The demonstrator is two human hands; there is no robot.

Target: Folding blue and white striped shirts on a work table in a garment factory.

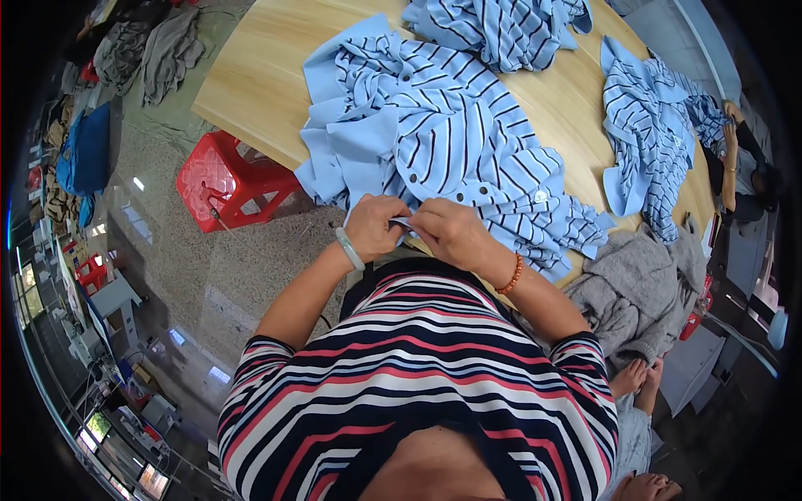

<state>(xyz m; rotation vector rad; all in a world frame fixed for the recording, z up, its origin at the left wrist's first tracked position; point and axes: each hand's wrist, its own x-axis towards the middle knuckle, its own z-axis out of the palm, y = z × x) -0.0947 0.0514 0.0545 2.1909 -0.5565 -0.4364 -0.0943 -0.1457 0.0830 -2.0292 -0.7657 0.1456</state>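
Pinching edge of light-blue, black-striped knit garment [476, 125] in left hand [373, 226] and right hand [452, 235], apparently for control; supporting bulk on pale-wood tabletop [255, 79].

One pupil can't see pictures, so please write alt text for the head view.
A person's left hand and right hand pinch the edge of a light-blue garment with dark stripes on a pale wooden table. Another blue striped garment lies beyond; a shiny red plastic stool stands at left, a rumpled grey garment at right.
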